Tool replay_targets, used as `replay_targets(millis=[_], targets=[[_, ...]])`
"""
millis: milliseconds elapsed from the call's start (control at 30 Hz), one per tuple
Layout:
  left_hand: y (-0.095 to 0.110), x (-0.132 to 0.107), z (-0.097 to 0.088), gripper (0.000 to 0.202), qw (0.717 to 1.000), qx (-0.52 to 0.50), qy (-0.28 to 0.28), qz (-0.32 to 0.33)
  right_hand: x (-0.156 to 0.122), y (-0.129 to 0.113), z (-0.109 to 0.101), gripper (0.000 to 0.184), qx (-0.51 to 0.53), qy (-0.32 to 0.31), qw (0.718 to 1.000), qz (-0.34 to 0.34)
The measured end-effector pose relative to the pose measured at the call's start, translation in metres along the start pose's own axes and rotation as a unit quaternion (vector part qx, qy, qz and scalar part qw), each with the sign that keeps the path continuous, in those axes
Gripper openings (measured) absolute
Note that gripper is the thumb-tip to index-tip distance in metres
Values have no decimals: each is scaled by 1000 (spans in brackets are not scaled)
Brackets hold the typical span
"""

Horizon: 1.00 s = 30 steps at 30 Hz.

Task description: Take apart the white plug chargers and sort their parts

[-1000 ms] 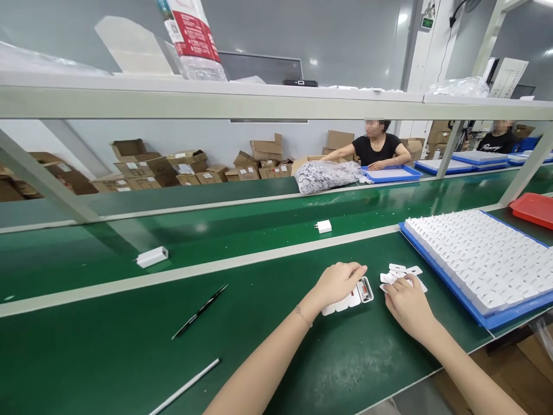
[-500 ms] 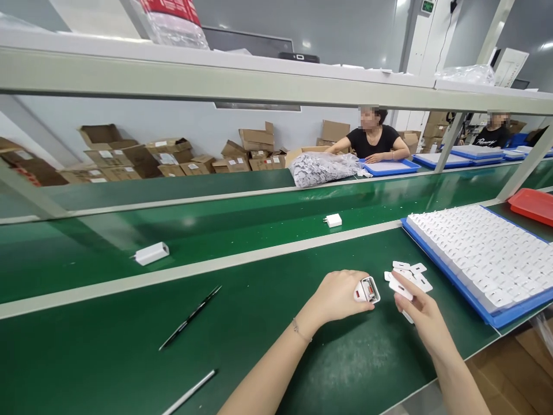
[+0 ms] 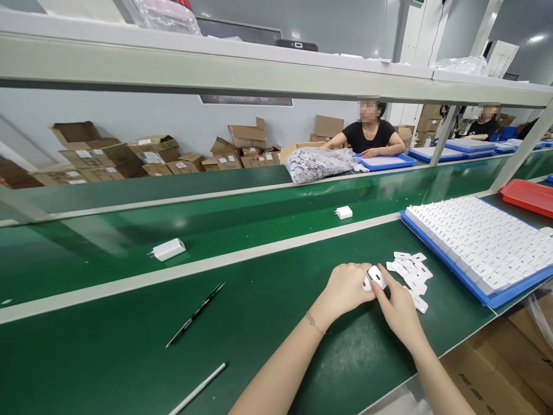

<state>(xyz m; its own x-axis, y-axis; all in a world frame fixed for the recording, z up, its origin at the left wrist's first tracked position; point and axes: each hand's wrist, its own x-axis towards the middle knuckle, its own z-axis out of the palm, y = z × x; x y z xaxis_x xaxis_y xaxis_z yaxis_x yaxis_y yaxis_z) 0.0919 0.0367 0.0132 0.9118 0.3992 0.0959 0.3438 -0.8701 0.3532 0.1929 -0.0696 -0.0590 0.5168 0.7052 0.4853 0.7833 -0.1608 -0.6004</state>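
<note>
Both hands meet on the green workbench (image 3: 259,323) just left of the blue tray (image 3: 496,297) filled with rows of white adapters. The left hand (image 3: 343,288) is curled around a small white charger body (image 3: 375,278), holding it upright off the surface, while the right hand (image 3: 400,308) brings its thumb and forefinger together onto the top of that same body, apparently pressing a white cap piece into place. The step in hand looks like seating a cover on the open end of the charger. A loose pile of flat white cover pieces (image 3: 412,271) lies between the hands and the tray. Judging from this, the next move calls for firm, even pressure so the piece sits flush, with the left hand bracing the body against tilting.
</note>
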Motion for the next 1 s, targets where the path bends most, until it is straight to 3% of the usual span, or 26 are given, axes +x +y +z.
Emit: replay_targets(millis=[100,333,500,667,833,900,1000], targets=[[1,-1,-3,5,1000,-7,-11,-2,4,-9,-5,44,-11,-25,999,36],[-2,-6,-16,7,996,-73,-54,8,6,-38,-29,52,-82,-150,972,162],[-7,-7,-19,12,990,-120,-77,6,5,-45,-30,54,-120,-167,963,176],[-6,-1,-10,36,989,-136,-44,-25,6,-46,-23,53,-121,-168,963,175],[-4,2,-4,33,989,-142,-14,-51,4,-31,-27,60,25,-184,973,139],[-5,3,-4,32,987,-151,-16,-52,5,-19,-33,57,129,-221,959,124],[-8,4,-4,32,985,-164,-22,-51,14,-2,-40,50,270,-276,915,112]])
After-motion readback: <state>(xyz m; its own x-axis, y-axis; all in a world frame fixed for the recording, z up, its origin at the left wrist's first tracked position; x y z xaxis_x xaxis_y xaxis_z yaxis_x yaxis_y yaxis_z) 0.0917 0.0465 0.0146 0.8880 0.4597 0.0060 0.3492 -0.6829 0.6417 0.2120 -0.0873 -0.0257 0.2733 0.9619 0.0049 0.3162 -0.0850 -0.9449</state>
